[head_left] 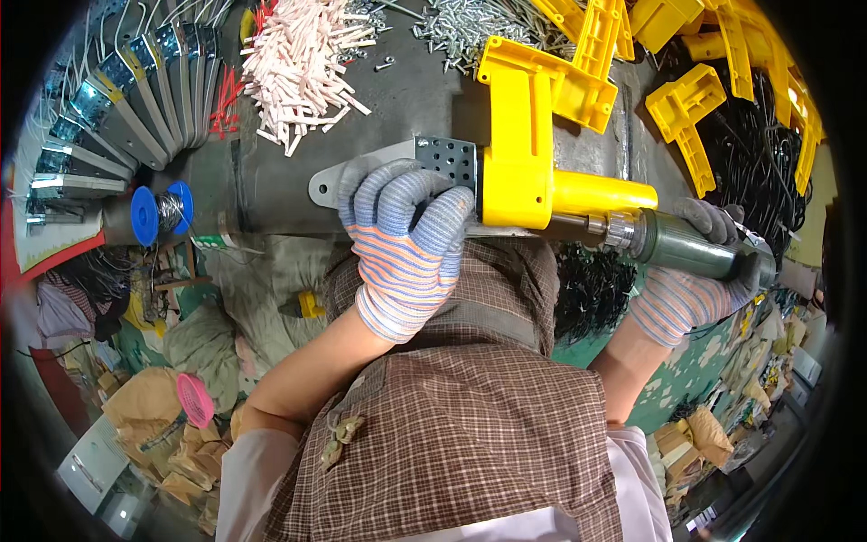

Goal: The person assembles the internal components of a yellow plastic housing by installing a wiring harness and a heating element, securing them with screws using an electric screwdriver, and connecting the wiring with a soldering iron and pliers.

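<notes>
My left hand [406, 235], in a striped work glove, is closed over a grey flat blade-like part [327, 188] with a perforated metal box end [447, 161]. That end meets a yellow plastic housing [517, 172] with a round handle [603, 193]. My gloved right hand [691, 289] wraps round a dark green power screwdriver [691, 244] at the right. Its metal chuck and shaft [607, 228] point left along the underside of the yellow handle, to the housing's lower edge. Where the tip ends inside the housing is hidden.
White sleeve pieces [302, 63] and loose screws [465, 32] are heaped at the back. More yellow housings [686, 117] lie at the right beside black cables [754, 154]. Several grey blade parts [135, 108] fan out at the left, near a blue wire spool [163, 213].
</notes>
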Demonstrator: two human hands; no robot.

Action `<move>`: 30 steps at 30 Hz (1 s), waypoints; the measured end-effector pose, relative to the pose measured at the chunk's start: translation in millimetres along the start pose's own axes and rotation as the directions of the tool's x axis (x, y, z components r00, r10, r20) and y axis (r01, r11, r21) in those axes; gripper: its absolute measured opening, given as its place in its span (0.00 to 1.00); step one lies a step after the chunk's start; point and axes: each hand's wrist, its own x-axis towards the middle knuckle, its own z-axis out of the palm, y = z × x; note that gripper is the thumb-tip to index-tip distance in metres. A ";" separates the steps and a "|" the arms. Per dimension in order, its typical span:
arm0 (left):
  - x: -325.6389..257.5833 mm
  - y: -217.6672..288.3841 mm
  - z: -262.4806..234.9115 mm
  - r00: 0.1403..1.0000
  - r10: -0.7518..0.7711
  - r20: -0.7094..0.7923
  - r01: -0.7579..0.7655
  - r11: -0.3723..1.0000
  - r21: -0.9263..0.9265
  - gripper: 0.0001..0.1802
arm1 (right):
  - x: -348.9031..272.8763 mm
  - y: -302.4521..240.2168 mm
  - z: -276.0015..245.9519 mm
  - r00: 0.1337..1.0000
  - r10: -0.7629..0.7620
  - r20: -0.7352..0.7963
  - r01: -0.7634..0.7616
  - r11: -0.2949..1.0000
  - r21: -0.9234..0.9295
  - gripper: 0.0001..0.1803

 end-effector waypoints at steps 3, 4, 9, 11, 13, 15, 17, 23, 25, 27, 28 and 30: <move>3.9 0.3 -0.7 1.000 0.013 -0.012 -0.013 1.000 -0.005 0.11 | -0.6 -1.4 -0.7 0.998 0.021 0.067 -0.023 0.999 0.032 0.31; 5.5 -0.3 -2.1 1.000 0.016 -0.009 -0.016 1.000 -0.014 0.15 | -0.9 -2.0 0.3 0.996 0.037 0.086 -0.041 0.998 0.043 0.31; 32.1 -27.0 -29.8 0.992 -0.084 0.097 0.105 0.965 -0.239 0.14 | 11.1 -13.8 8.9 0.994 -0.093 0.056 0.098 0.991 -0.091 0.32; 43.7 -34.4 -25.6 0.993 -0.065 0.099 0.090 0.959 -0.267 0.17 | 19.5 -16.8 8.2 0.987 -0.133 0.094 0.141 0.986 -0.087 0.33; 57.3 -30.0 -19.8 0.856 -0.168 0.488 0.476 0.623 -0.620 0.29 | 27.9 -14.0 8.8 0.988 -0.106 0.115 0.115 0.991 -0.073 0.32; 71.6 -37.2 -20.8 0.744 -0.149 0.651 0.607 0.558 -0.566 0.34 | 31.2 -8.9 10.6 0.990 -0.112 0.084 0.119 0.990 -0.078 0.32; 84.5 -40.8 -21.9 0.553 -0.078 0.829 0.786 0.380 -0.488 0.43 | 33.7 -4.9 8.2 0.993 -0.083 0.085 0.094 0.988 -0.124 0.33; 95.7 -41.6 -21.9 0.549 -0.055 0.834 0.754 0.462 -0.467 0.45 | 34.8 -5.3 11.3 0.995 -0.067 0.074 0.077 0.987 -0.144 0.33; 96.6 -39.7 -21.6 0.553 -0.065 0.831 0.759 0.452 -0.470 0.45 | 35.0 -6.2 11.6 0.993 -0.037 0.112 0.053 0.988 -0.148 0.32; 97.5 -39.7 -21.8 0.556 -0.074 0.828 0.762 0.443 -0.473 0.46 | 35.1 -5.4 11.8 0.989 -0.007 0.149 0.030 0.988 -0.152 0.31; 98.5 -40.4 -21.7 0.547 -0.066 0.834 0.764 0.446 -0.466 0.46 | 35.5 -3.5 12.1 0.988 -0.002 0.152 0.026 0.988 -0.155 0.30; 99.9 -41.8 -20.7 0.538 -0.054 0.841 0.766 0.447 -0.461 0.46 | 36.9 -2.3 11.2 0.988 0.001 0.154 0.024 0.987 -0.160 0.30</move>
